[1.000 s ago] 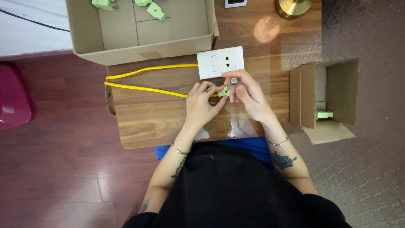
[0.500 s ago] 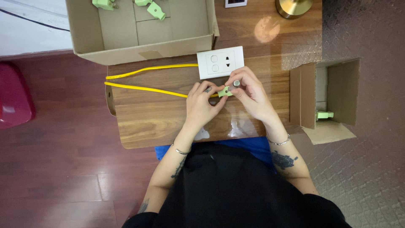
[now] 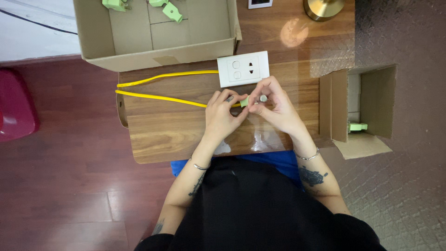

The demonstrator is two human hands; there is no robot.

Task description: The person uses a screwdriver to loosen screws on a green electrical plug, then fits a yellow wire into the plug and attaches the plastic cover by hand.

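Seen from above, a person in a dark top sits at a wooden table (image 3: 167, 135). Both hands meet near the middle of the tabletop. The left hand (image 3: 220, 116) is curled, its fingertips pinching a small green plug piece (image 3: 244, 102). The right hand (image 3: 275, 109) is also curled, thumb and fingers closed on the same green piece and on a small silver part (image 3: 263, 98) just beside it; how the two parts join cannot be told. A yellow cable (image 3: 162, 97) leads away from the left hand toward nine o'clock, loops at the table's left edge and comes back to a white wall socket plate (image 3: 243, 68) lying just beyond the hands at twelve o'clock.

At three o'clock, a small open cardboard box (image 3: 376, 100) stands at the table's right edge, with one green piece (image 3: 358, 126) inside. Farther off, at eleven o'clock, a large open cardboard box (image 3: 158, 35) holds several more green plugs (image 3: 172, 10). At one o'clock, the round brass base (image 3: 324, 7) of something rests at the far edge. A red seat (image 3: 16, 104) sits on the floor at nine o'clock.
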